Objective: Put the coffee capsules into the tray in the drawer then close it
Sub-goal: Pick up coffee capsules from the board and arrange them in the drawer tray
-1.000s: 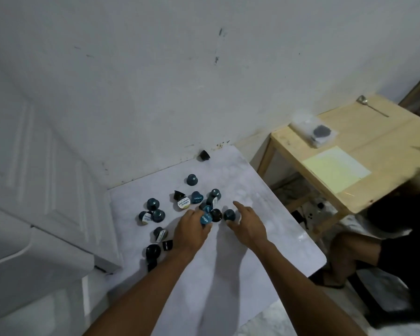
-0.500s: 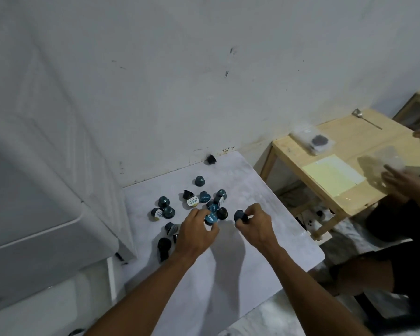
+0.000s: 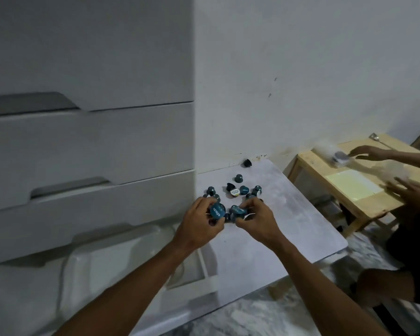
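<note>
Several dark teal coffee capsules (image 3: 244, 190) lie scattered on a low white marbled table (image 3: 289, 221) beside the wall. My left hand (image 3: 200, 224) grips a teal capsule (image 3: 217, 210) with its foil lid facing me. My right hand (image 3: 256, 220) grips another teal capsule (image 3: 237, 211) close beside it. Both hands hover above the table's left edge. Below left, the bottom drawer (image 3: 22, 287) of a white cabinet stands pulled out, with a white tray (image 3: 121, 253) inside it. One black capsule (image 3: 246, 163) sits apart at the wall.
The white drawer cabinet (image 3: 90, 141) fills the left, its upper drawers closed. A wooden table (image 3: 354, 187) stands at the right, where another person's hands (image 3: 374, 154) handle plastic bags. That person's legs lie on the floor to the right.
Both hands have lifted off the table, each with a capsule in its grip, and shifted left. My view has swung left, so the cabinet and the pulled-out drawer now show.
</note>
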